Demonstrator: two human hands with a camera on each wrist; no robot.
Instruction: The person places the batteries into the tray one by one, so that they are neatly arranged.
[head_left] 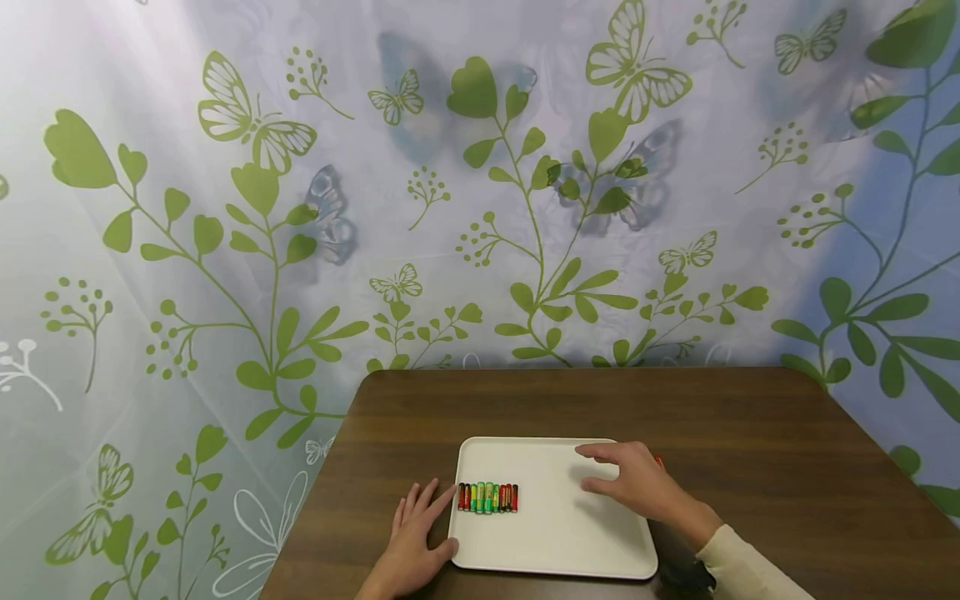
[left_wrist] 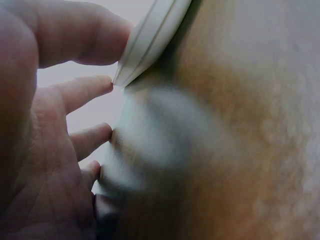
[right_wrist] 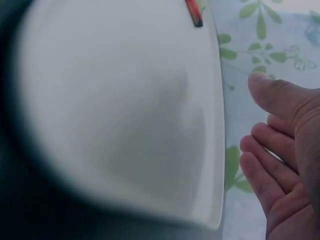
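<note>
A row of several small batteries [head_left: 487, 497], some green and some red and black, lies side by side at the left of a white tray [head_left: 558, 542]. Beside the tray's left edge is my left hand [head_left: 414, 546], fingers spread, with thumb and index finger at the rim. The left wrist view shows that thumb [left_wrist: 82, 35] touching the tray rim [left_wrist: 150, 45]. Over the right side of the tray hovers my right hand [head_left: 637, 483], thumb and fingers apart, holding nothing. One battery's end [right_wrist: 195, 12] shows in the right wrist view.
The tray stands on a dark brown wooden table [head_left: 570, 404]. A patterned curtain [head_left: 420, 250] with leaves and butterflies hangs behind the table. Something small and red [head_left: 659, 460] shows behind my right hand, mostly hidden. A dark object [head_left: 686, 575] lies under the right wrist.
</note>
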